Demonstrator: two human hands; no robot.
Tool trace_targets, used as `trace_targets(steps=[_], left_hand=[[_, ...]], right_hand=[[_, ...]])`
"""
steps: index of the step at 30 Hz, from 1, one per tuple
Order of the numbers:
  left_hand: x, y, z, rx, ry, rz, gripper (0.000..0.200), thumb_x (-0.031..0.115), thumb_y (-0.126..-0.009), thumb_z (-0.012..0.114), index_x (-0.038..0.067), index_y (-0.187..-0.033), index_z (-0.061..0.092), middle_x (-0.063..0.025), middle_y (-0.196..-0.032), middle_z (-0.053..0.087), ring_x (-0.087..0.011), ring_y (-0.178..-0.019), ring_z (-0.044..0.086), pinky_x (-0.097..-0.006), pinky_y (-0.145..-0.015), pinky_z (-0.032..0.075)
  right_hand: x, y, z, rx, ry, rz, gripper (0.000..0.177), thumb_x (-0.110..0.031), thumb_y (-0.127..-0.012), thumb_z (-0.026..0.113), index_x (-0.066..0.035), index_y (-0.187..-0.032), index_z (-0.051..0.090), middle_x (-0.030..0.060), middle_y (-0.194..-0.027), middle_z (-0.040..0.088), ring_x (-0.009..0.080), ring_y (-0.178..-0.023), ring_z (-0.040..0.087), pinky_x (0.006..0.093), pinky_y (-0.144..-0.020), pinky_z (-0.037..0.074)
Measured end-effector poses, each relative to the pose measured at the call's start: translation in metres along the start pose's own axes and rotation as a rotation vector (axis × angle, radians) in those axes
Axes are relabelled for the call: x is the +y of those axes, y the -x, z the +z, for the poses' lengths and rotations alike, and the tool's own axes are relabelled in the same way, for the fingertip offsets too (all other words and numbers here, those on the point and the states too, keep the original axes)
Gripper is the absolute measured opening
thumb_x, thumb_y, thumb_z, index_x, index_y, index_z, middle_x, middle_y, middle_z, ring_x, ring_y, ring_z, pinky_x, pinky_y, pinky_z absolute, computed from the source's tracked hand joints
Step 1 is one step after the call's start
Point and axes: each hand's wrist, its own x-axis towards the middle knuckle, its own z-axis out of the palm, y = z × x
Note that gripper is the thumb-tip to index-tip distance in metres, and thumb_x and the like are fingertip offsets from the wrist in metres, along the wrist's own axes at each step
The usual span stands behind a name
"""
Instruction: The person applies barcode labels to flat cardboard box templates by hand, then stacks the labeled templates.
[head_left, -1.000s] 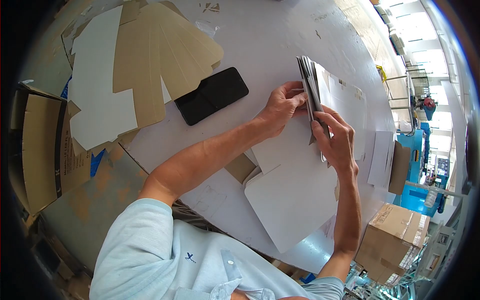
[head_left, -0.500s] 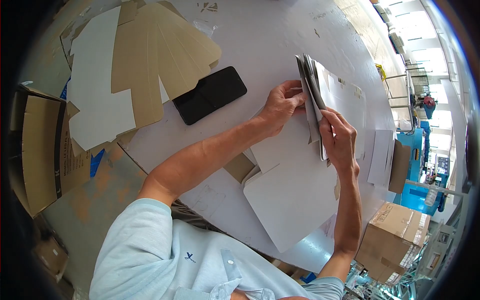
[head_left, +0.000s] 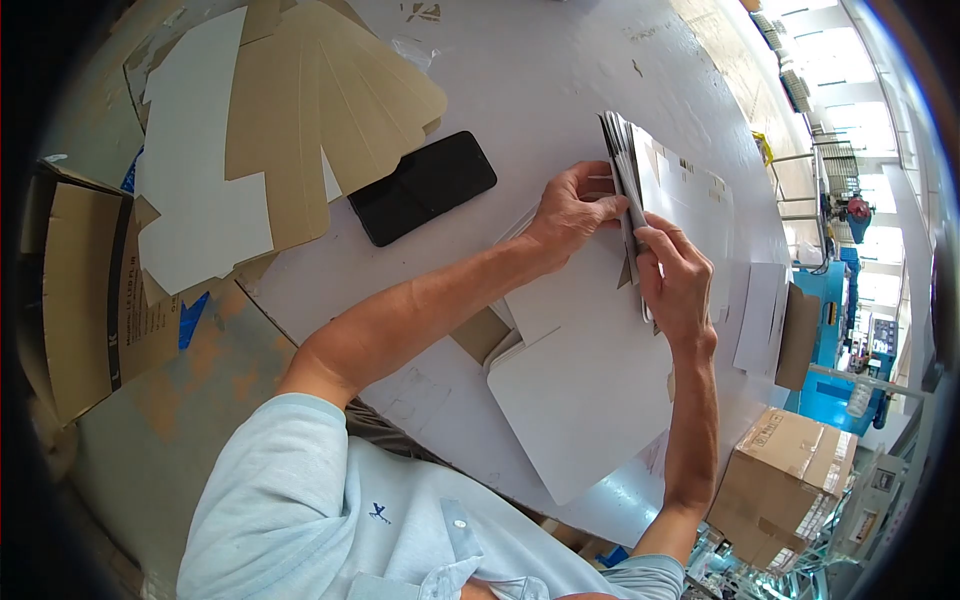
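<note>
A stack of flat white card sheets (head_left: 622, 160) stands on edge on the white table (head_left: 520, 70). My left hand (head_left: 570, 210) presses against its left face with fingers curled around the near edge. My right hand (head_left: 678, 285) grips the stack from the right and near side, thumb on top. Below both hands lie flat white carton blanks (head_left: 590, 400), spreading toward me. More white printed sheets (head_left: 695, 205) lie flat behind the upright stack.
A black phone (head_left: 423, 187) lies left of my hands. Brown and white flattened carton blanks (head_left: 290, 120) fan out at the far left. An open cardboard box (head_left: 85, 300) sits at the left; a sealed box (head_left: 785, 480) stands on the floor at the right.
The fanned sheets at the top of the stack have closed together. My right hand slid slightly up along the stack's edge; my left hand stays pressed on it.
</note>
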Motion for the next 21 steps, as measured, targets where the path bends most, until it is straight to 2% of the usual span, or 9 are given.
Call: trace_targets(steps=[4,16,18,19,21], left_hand=[[-0.004,-0.002,-0.001,-0.016,0.01,0.028,0.045,0.005,-0.096,0.07,-0.002,-0.136,0.053,-0.0164,-0.126,0.065,-0.0227,-0.113,0.066,-0.0366,-0.097,0.06],[-0.009,-0.005,-0.001,0.001,-0.057,0.031,0.041,0.004,-0.096,0.068,-0.003,-0.134,0.055,-0.0156,-0.122,0.067,-0.0223,-0.108,0.068,-0.0356,-0.094,0.061],[-0.004,-0.003,0.001,0.012,-0.053,-0.004,0.039,0.014,-0.1,0.067,-0.003,-0.133,0.055,-0.0147,-0.119,0.067,-0.0221,-0.105,0.069,-0.036,-0.091,0.062],[0.0,-0.005,0.002,-0.023,-0.059,-0.011,0.039,0.014,-0.1,0.067,-0.003,-0.133,0.055,-0.0147,-0.119,0.067,-0.0221,-0.105,0.069,-0.036,-0.091,0.062],[0.007,-0.015,0.009,-0.021,0.045,-0.19,0.045,0.028,-0.1,0.068,-0.004,-0.13,0.054,-0.0143,-0.114,0.067,-0.022,-0.102,0.069,-0.037,-0.087,0.062]], right_hand=[[-0.01,-0.001,0.0,0.024,-0.043,0.045,0.017,-0.007,-0.085,0.075,-0.004,-0.101,0.071,0.015,-0.111,0.074,0.0311,-0.089,0.075,0.0379,-0.076,0.062],[-0.001,0.004,0.006,0.059,-0.082,0.088,0.016,-0.004,-0.083,0.073,-0.005,-0.099,0.072,0.0127,-0.108,0.076,0.0307,-0.088,0.075,0.038,-0.076,0.062],[-0.002,0.005,0.007,0.057,-0.083,0.081,0.016,-0.003,-0.083,0.073,-0.005,-0.099,0.072,0.0123,-0.108,0.075,0.0307,-0.088,0.075,0.0387,-0.075,0.062],[-0.002,0.006,0.006,0.061,-0.075,0.081,0.016,-0.002,-0.083,0.072,-0.005,-0.099,0.071,0.012,-0.109,0.075,0.0306,-0.088,0.074,0.0394,-0.075,0.062],[-0.002,0.008,0.005,0.046,-0.016,-0.032,0.017,-0.002,-0.083,0.072,-0.006,-0.099,0.069,0.0114,-0.108,0.073,0.0307,-0.089,0.073,0.0407,-0.074,0.062]])
